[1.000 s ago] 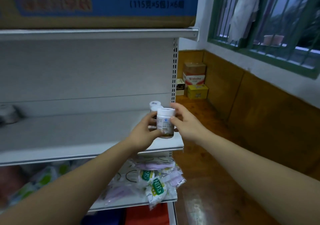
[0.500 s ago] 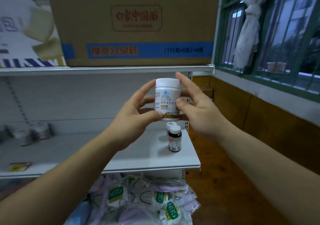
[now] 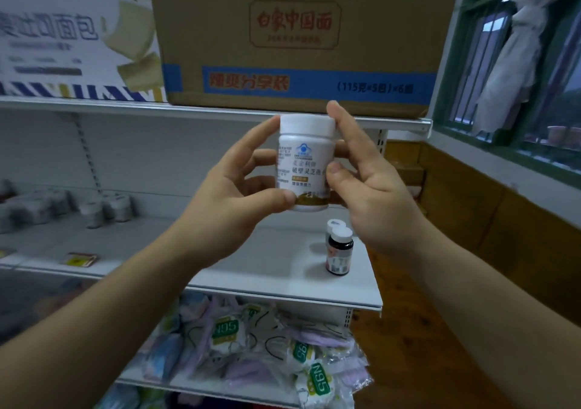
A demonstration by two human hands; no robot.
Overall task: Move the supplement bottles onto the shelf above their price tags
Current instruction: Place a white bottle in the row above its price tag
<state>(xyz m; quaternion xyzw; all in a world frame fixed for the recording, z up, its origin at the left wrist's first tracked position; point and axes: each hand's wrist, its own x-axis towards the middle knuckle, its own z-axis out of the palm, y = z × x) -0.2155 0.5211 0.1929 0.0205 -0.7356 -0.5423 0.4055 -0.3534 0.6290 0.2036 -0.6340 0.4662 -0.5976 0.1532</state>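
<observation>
White plastic bottle (image 3: 303, 163) was up in front of the shelf (image 3: 276, 286), my left hand (image 3: 232, 194) and right hand (image 3: 367, 194) fingers clamped on its sides. Looked light, rigid, smooth label maybe slippery; mid-body hold seemed safest.

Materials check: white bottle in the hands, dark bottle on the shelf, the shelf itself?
White bottle: looks like opaque matte plastic with a printed paper or film label; soft, dull highlights.
Dark bottle: dark translucent body, amber glass or plastic, can't tell; white cap looks plastic.
Shelf: likely painted sheet metal; thin folded front edge, perforated upright behind.
</observation>
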